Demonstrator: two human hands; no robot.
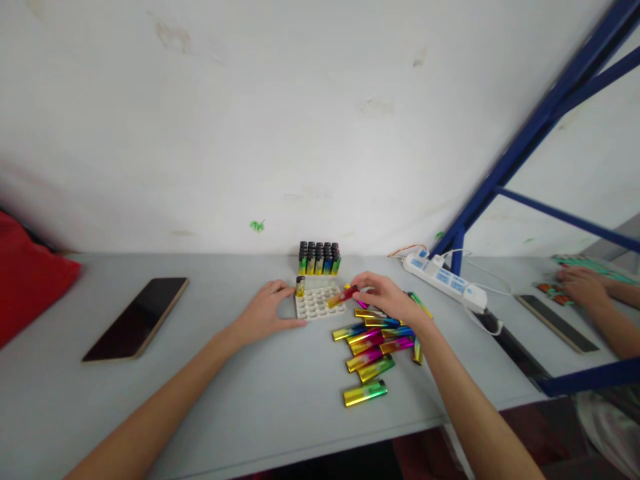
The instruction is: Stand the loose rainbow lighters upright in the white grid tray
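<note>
- Head view, table (225, 400): grey top, back edge along the wall.
- Tray (313, 308): white, rows of holes, lying between the table's back and front edges, nearer the back.
- Upright lighter (301, 287): one, at the tray's back left corner.
- Held lighter (336, 299): red and yellow, tilted over the tray's right edge.
- Right hand (387, 293): grip pinching the held lighter by its red end.
- Left hand (265, 312): grip spread, fingers and thumb at the tray's left edge; firm contact cannot be told.
- Standing lighters (319, 261): black-topped, in a close block near the table's back edge.
- Loose lighters (370, 360): multicoloured, heaped right of the tray, trailing toward the table's front edge.
- Phone (137, 317): dark screen, toward the table's left end.
- Power strip (445, 280): white, right of the heap, slanting from near the back edge.
</note>
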